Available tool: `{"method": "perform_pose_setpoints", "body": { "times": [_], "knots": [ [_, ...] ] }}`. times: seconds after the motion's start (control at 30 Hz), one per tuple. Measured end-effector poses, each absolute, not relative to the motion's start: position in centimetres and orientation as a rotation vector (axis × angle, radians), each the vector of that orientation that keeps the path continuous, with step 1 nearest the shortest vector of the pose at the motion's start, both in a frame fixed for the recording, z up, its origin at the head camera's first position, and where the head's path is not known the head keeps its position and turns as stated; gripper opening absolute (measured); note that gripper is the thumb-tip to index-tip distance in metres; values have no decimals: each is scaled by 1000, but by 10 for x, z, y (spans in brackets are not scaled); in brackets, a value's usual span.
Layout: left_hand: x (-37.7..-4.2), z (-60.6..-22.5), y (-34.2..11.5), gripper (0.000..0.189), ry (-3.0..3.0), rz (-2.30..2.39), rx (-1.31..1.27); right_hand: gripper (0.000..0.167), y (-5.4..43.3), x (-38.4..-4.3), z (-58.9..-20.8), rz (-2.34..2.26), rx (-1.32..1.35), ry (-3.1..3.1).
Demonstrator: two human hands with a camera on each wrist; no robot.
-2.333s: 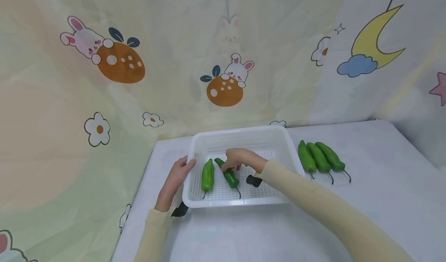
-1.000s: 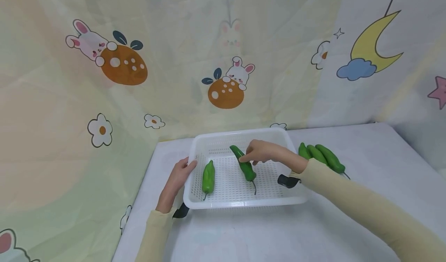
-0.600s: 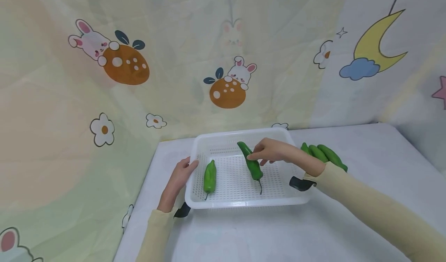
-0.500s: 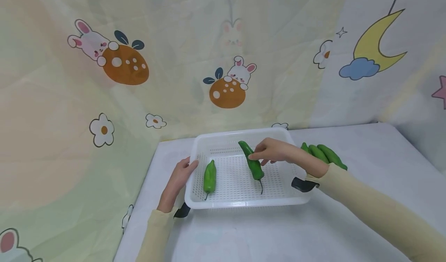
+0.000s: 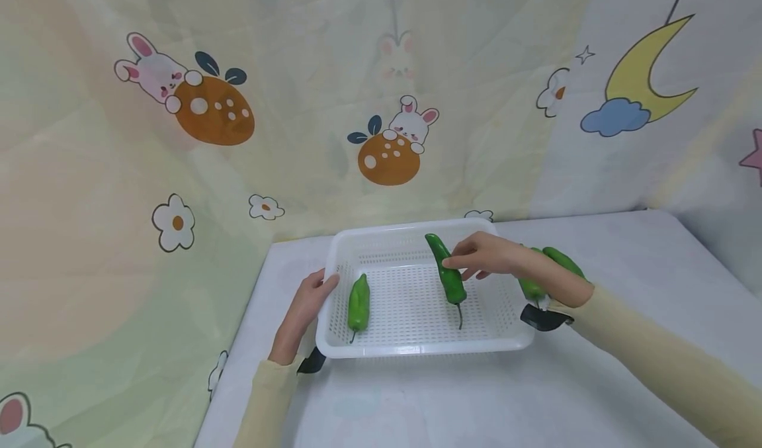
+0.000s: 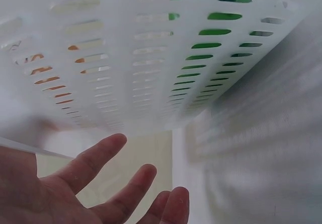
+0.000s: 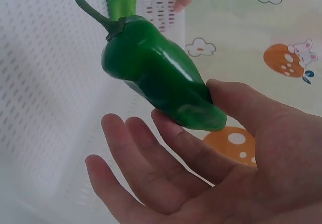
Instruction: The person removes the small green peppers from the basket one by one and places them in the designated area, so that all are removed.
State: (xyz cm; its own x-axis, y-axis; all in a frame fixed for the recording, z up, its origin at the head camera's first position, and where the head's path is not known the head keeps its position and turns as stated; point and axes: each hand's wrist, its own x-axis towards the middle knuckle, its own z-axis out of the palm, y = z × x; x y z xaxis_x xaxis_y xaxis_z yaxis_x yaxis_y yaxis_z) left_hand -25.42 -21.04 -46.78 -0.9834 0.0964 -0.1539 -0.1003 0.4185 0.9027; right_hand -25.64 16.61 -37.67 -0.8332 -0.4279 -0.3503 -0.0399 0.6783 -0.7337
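My right hand (image 5: pixel 493 255) pinches a dark green pepper (image 5: pixel 450 279) between thumb and fingers, above the right half of a white plastic basket (image 5: pixel 417 350). In the right wrist view this pepper (image 7: pixel 156 73) hangs with its stem pointing away from the palm, and the remaining fingers are spread free below it. A lighter green pepper (image 5: pixel 358 306) lies on the basket floor at the left. My left hand (image 5: pixel 305 302) holds the basket's left rim, thumb over the edge. The left wrist view shows its fingers (image 6: pixel 138 183) outside the slotted wall.
Right of the basket, more green peppers (image 5: pixel 562 261) lie on the white table (image 5: pixel 381 402), partly hidden behind the right wrist. A cloth with cartoon prints (image 5: pixel 297 104) hangs behind the table. A black wrist strap (image 5: pixel 544 317) shows at the right cuff.
My right hand has taken the dark green pepper up from the basket floor and carried it rightward. The left hand stays on the rim, and the lighter pepper has not moved.
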Motion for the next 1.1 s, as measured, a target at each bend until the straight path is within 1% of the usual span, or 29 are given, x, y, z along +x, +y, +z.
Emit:
{"method": "perform_pose_setpoints", "body": {
  "times": [0.1,0.23,0.6,0.7,1.0,1.1],
  "knots": [
    [-255,-468,-210,48,2481,1614,-17,40,171,-254,-375,-1041,-356,2383],
    [-256,-470,-210,46,2478,1621,-16,40,178,-251,-372,-1058,-364,2389],
    [-256,-469,-211,46,2471,1605,-37,55,194,-249,-366,-1039,-347,2410],
    [-255,-468,-212,46,2472,1601,-31,56,198,-248,-362,-1045,-344,2385],
    [-256,-468,-212,46,2471,1596,-31,47,217,-243,-359,-1106,-383,2331],
    [-256,-468,-212,45,2475,1592,-27,48,223,-242,-362,-1139,-387,2292]
  ]
}}
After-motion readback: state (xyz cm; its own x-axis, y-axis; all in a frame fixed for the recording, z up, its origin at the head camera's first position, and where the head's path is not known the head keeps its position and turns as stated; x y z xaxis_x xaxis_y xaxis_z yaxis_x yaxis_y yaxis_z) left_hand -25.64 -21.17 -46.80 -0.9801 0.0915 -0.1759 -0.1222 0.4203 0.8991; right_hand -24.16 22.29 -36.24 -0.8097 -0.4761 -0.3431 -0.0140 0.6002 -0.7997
